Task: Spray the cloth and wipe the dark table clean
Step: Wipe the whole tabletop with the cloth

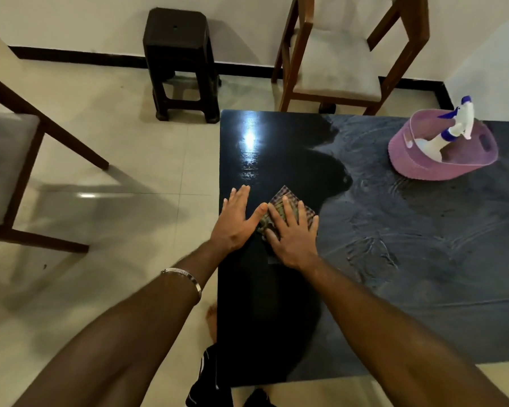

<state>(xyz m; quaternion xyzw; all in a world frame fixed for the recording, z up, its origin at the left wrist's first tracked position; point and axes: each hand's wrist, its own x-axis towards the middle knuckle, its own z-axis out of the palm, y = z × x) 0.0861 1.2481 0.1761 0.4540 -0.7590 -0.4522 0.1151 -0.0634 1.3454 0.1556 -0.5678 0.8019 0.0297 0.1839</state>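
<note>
Both your arms reach forward. Your left hand (235, 220) lies flat with straight fingers. Your right hand (293, 235) presses down flat too.

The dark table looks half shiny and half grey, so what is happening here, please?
A person is wiping the dark table. The right hand presses a folded checked cloth flat on the top, while the left hand rests open beside it. The left part looks glossy; the right part shows grey streaks. The spray bottle lies in a pink basket.

Glossy dark table (276, 289), checked woven cloth (285, 201)
</note>
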